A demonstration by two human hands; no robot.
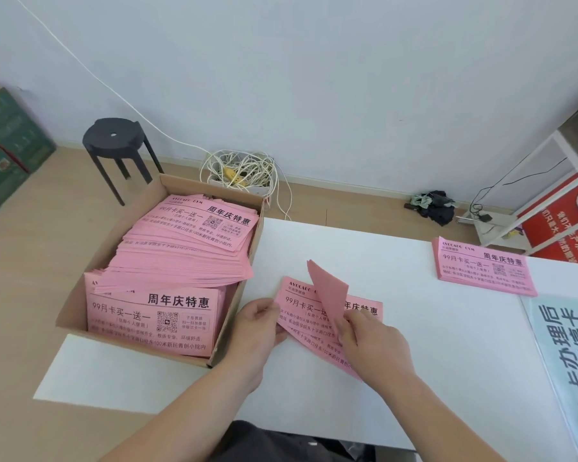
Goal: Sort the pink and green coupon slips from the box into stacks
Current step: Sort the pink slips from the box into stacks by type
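Observation:
A cardboard box at the table's left edge is full of pink coupon slips, with no green slips in sight. My left hand grips the left end of a small bunch of pink slips over the white table. My right hand pinches one pink slip and lifts it upright off that bunch, blank side showing. A neat stack of pink slips lies at the table's far right.
The white table carries a printed blue-white sheet at its right edge. On the floor stand a black stool, a tray of coiled cable, green crates and a white shelf frame.

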